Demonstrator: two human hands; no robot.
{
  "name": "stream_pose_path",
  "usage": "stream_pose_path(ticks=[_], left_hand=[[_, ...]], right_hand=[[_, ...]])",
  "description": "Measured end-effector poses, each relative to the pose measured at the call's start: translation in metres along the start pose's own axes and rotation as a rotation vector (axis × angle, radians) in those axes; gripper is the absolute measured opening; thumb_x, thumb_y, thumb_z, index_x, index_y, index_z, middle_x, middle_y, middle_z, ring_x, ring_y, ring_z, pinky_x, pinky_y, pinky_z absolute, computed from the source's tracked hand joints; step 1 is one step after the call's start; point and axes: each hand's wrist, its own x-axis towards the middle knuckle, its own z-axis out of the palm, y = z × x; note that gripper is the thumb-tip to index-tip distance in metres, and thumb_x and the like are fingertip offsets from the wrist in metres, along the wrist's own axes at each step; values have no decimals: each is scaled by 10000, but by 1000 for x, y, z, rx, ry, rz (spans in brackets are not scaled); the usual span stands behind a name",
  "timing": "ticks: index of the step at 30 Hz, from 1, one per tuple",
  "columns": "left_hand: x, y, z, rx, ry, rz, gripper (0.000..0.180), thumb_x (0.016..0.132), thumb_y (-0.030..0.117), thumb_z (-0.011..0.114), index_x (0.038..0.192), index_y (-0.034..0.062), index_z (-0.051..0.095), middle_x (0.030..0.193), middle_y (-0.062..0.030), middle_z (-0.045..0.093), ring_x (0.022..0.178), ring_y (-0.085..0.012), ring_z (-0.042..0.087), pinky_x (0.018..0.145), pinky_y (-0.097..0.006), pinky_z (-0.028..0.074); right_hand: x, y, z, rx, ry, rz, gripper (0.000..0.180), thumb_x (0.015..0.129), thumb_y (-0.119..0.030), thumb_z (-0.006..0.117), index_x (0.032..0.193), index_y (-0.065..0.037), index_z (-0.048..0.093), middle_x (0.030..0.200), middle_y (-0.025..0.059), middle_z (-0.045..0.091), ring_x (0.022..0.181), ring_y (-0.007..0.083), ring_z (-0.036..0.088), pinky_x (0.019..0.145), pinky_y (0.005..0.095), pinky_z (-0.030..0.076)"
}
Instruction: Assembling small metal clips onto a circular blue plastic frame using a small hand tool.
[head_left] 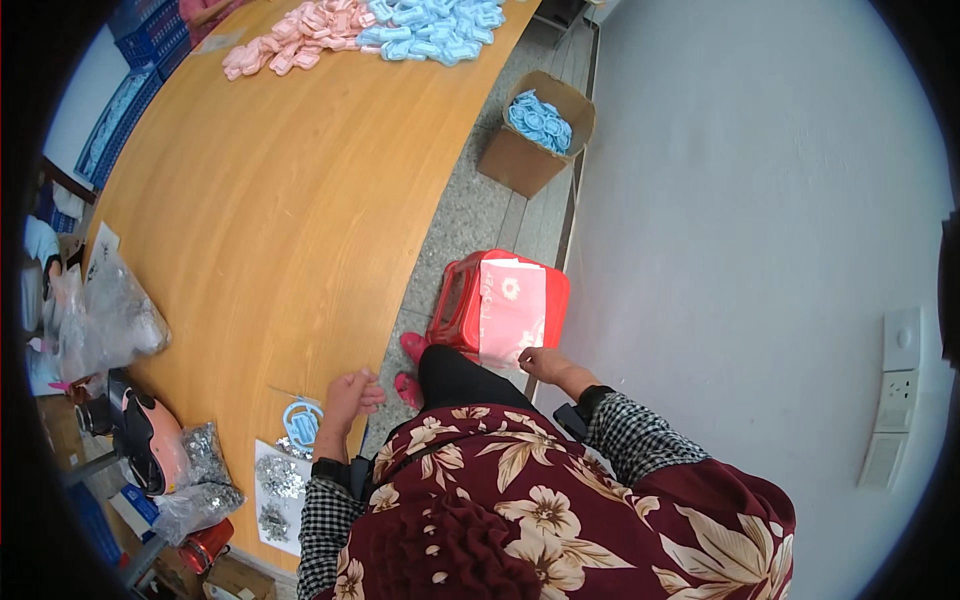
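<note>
My left hand (352, 393) is at the table's right edge, its fingers curled in; whatever they may hold is hidden. Just left of it, a light blue plastic ring-shaped piece (301, 424) lies on the table. Beside that, a white sheet (287, 537) carries piles of small silvery metal parts (280, 477). My right hand (548, 366) is closed at the lower right corner of a pink cloth (512, 305) with a flower print, and its fingertips appear to pinch the edge. The cloth is draped over a red plastic stool (556, 300) that stands between the table and the wall.
Pink plastic pieces (300, 38) and light blue ones (432, 30) are heaped on the far end of the wooden table (290, 200). A cardboard box (525, 172) of blue pieces stands on the floor. Clear bags (125, 310) and a pink helmet (148, 440) are at the left.
</note>
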Motion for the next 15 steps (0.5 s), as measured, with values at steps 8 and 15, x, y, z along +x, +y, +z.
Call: stream_pose_path(ticks=[8, 15], left_hand=[[5, -5, -14, -65, -144, 5, 443, 1001, 401, 527, 1209, 18, 603, 1010, -168, 713, 904, -234, 717, 745, -328, 573], [11, -7, -26, -158, -160, -37, 494, 1017, 428, 476, 1226, 2, 613, 1057, -189, 709, 919, -253, 708, 828, -360, 555]], right_hand=[[51, -5, -21, -148, -44, -101, 300, 904, -306, 579, 1111, -113, 682, 1063, 182, 706, 1021, 361, 662, 919, 423, 511], [111, -9, -70, -198, -29, -222, 293, 914, -312, 571, 1090, -109, 686, 1020, 163, 717, 952, 355, 680, 869, 432, 531]])
